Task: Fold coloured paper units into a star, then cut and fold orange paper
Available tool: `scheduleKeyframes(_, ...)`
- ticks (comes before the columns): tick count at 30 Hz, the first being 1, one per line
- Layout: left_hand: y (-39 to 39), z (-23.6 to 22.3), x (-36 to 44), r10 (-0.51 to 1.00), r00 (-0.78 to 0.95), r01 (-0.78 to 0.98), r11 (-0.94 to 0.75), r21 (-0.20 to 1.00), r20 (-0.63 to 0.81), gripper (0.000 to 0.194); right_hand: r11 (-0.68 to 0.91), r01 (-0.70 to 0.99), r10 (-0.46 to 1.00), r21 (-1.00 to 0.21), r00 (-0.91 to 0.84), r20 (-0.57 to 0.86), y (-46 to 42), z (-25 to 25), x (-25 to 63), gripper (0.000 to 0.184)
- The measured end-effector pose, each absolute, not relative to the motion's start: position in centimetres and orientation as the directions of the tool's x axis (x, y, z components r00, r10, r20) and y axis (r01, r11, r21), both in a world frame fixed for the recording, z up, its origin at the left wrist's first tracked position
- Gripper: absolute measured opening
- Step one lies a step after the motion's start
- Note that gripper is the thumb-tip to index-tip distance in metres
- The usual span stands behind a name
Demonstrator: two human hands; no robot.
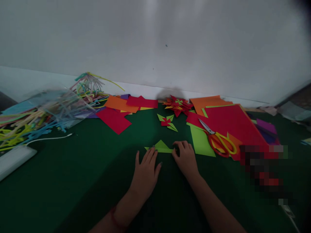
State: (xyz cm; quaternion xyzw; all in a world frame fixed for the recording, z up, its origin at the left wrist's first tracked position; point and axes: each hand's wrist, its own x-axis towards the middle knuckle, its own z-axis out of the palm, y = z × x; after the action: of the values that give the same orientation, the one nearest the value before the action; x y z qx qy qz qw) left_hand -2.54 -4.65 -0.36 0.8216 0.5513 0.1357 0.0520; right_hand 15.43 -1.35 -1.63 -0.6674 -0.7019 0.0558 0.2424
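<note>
A light green folded paper (160, 147) lies on the dark green tabletop, with a long straight lower edge and a triangular peak at the top. My left hand (145, 171) rests its stretched fingertips on the paper's left part, thumb held away. At the right end, my right hand (186, 158) has its fingers curled in a pinch on the paper's tip. Just beyond sits a small folded star (166, 122) of red and green paper. Farther back is a larger layered paper flower (178, 104) in red and orange with a green centre.
Scissors (218, 139) with red and yellow handles lie on coloured sheets (233, 123) at right. Red and orange papers (115, 119) are at back left. Fuzzy stems (48, 113) and a clear bag spread far left, near a white device (17, 160). A blurred object (264, 174) is at right.
</note>
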Motion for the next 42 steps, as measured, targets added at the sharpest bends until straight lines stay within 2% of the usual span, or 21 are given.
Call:
scheduleKeyframes(6,-2.1,0.0,-2.8,0.934,0.288,0.86,-0.349,0.371,0.211,0.023,0.033,0.876,0.973,-0.482,0.083,0.216,-1.0,-1.7,15.4,0.017)
scheduleKeyframes(8,-0.6,-0.3,-2.9,0.944,0.271,0.837,-0.326,0.438,0.186,0.019,0.006,0.866,0.973,-0.5,0.111,0.204,-1.0,-1.6,15.2,0.017)
scheduleKeyframes(11,1.2,-0.7,-2.7,0.97,0.178,0.832,-0.238,0.501,0.165,0.038,-0.023,0.821,0.97,-0.57,0.157,0.187,-0.9,-1.4,15.0,0.015)
scheduleKeyframes(12,1.6,-0.8,-2.5,0.97,0.18,0.827,-0.239,0.508,0.163,0.039,-0.028,0.798,0.968,-0.602,0.171,0.182,-0.8,-1.3,14.9,0.014)
scheduleKeyframes(16,2.1,-0.7,-1.6,0.977,0.162,0.778,-0.214,0.591,0.141,0.016,-0.049,0.725,0.968,-0.687,0.204,0.146,-0.9,-0.9,15.3,0.024)
scheduleKeyframes(20,1.5,-0.6,-1.0,0.992,0.058,0.519,-0.124,0.846,0.11,0.006,-0.108,0.544,0.945,-0.832,0.316,0.084,-1.2,-0.6,16.2,0.044)
scheduleKeyframes(23,1.1,-0.8,-0.8,0.999,0.01,0.347,-0.053,0.936,0.053,0.01,-0.071,0.413,0.934,-0.908,0.347,0.085,-1.6,-0.3,16.4,0.044)
scheduleKeyframes(28,0.6,-1.3,-0.3,0.994,0.097,0.143,0.043,0.989,-0.057,0.018,0.031,0.383,0.993,-0.923,0.09,0.071,-1.9,0.2,15.0,0.029)
scheduleKeyframes(32,0.2,-1.1,-0.1,0.959,0.257,0.046,0.116,0.992,-0.124,0.021,0.082,0.397,0.994,-0.914,0.029,0.102,-1.9,0.0,13.9,0.028)
scheduleKeyframes(36,0.1,-0.6,-0.6,0.914,0.378,0.03,0.15,0.988,-0.15,0.023,0.087,0.401,0.995,-0.912,0.008,0.098,-2.1,0.1,14.2,0.027)
scheduleKeyframes(42,0.4,-0.3,-1.3,0.898,0.404,0.066,0.163,0.984,-0.176,0.015,0.103,0.37,0.995,-0.923,-0.051,0.091,-2.3,0.8,14.9,0.022)
